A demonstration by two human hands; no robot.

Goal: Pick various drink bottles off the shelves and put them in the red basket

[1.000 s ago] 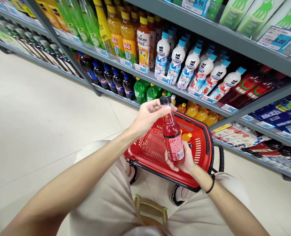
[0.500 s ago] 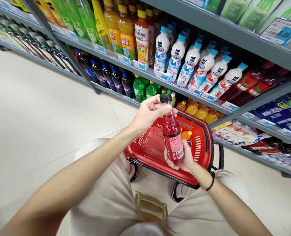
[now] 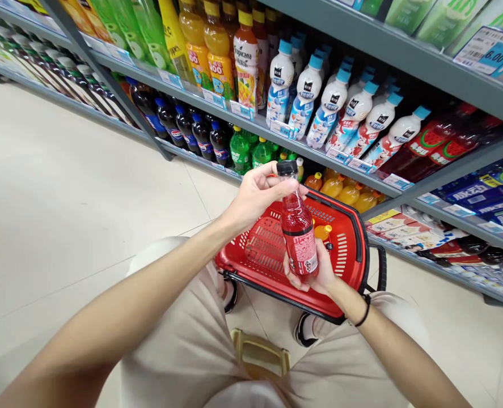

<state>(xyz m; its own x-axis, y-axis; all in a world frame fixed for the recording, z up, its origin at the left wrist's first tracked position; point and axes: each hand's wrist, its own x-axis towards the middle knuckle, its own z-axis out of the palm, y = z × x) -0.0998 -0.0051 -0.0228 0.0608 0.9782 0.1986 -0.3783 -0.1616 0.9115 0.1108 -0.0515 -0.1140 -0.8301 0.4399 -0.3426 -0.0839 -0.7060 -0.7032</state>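
A bottle of red drink (image 3: pixel 300 241) with a black cap is held, slightly tilted, over the red shopping basket (image 3: pixel 263 243). My left hand (image 3: pixel 263 195) grips its neck just below the cap, thumb across the front. Around its base curls my right hand (image 3: pixel 319 269), with a black band at the wrist. The back of the label, with small print and a barcode, faces me. Inside the basket, partly hidden behind the bottle, lies an orange bottle (image 3: pixel 322 232) with a yellow cap.
Ahead, a grey shelf rack holds white bottles with blue caps (image 3: pixel 304 93), cola bottles (image 3: pixel 202 135), green bottles (image 3: pixel 240 150) and orange drinks (image 3: pixel 349 192). The basket's black handle (image 3: pixel 381 269) sticks out right. A yellowish stool (image 3: pixel 262 354) is beneath me.
Almost nothing differs. Both hands keep the bottle in the same place and pose; the view has shifted very slightly.
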